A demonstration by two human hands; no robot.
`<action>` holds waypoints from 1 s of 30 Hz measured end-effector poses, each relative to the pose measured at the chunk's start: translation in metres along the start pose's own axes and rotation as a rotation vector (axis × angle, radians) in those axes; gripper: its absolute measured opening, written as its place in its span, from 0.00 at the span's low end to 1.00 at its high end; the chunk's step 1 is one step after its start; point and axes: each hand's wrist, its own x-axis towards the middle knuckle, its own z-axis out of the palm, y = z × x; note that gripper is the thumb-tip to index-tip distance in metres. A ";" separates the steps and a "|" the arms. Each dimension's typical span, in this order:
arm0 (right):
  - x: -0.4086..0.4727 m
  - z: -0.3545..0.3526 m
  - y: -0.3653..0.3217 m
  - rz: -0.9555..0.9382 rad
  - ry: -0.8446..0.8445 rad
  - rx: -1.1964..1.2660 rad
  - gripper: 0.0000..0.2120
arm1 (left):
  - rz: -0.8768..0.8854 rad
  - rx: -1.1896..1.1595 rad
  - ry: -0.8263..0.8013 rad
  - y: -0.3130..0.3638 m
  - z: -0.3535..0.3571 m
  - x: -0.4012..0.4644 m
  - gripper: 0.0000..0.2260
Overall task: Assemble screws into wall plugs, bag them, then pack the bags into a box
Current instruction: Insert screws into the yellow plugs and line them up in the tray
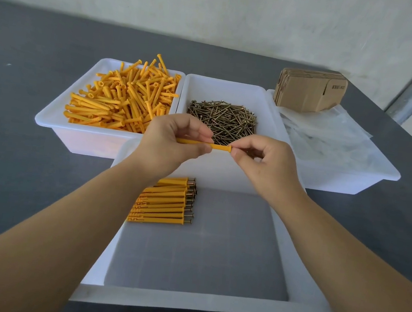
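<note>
the left hand (172, 142) holds an orange wall plug (202, 144) level above the near white tray (282, 248), its grip narrow, thumb and fingers curled round the plug's left half. the right hand (265, 161) pinches at the plug's flanged right end, its grip tight on what seems to be a screw head, though the screw itself is hidden by the fingertips. in the near tray, against its far left corner, lies a row of finished plugs with screws (164, 200), heads pointing right. beyond, on the grey tabletop (21, 108), three white trays stand side by side: the left one heaped with loose orange plugs (126, 97), the middle one holding a pile of screws (224, 120), the right one holding clear bags (326, 141) and a stack of flat cardboard boxes (310, 92) at its far edge
</note>
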 end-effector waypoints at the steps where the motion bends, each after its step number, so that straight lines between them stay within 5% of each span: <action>1: 0.000 0.001 -0.001 -0.007 -0.002 -0.005 0.09 | -0.002 -0.007 -0.005 0.000 -0.001 0.000 0.11; 11: -0.010 0.008 -0.019 -0.162 -0.098 0.141 0.23 | 0.023 0.120 -0.141 0.001 0.013 -0.003 0.04; 18: -0.005 0.001 -0.008 -0.311 0.122 -0.223 0.08 | 0.003 0.047 -0.054 0.001 0.007 -0.001 0.03; 26: -0.013 0.015 -0.008 -0.308 -0.149 -0.347 0.06 | 0.026 0.328 0.457 -0.006 -0.016 0.006 0.07; 30: -0.024 0.039 -0.012 -0.353 -0.393 -0.450 0.06 | -0.065 0.529 0.517 -0.014 -0.025 0.008 0.08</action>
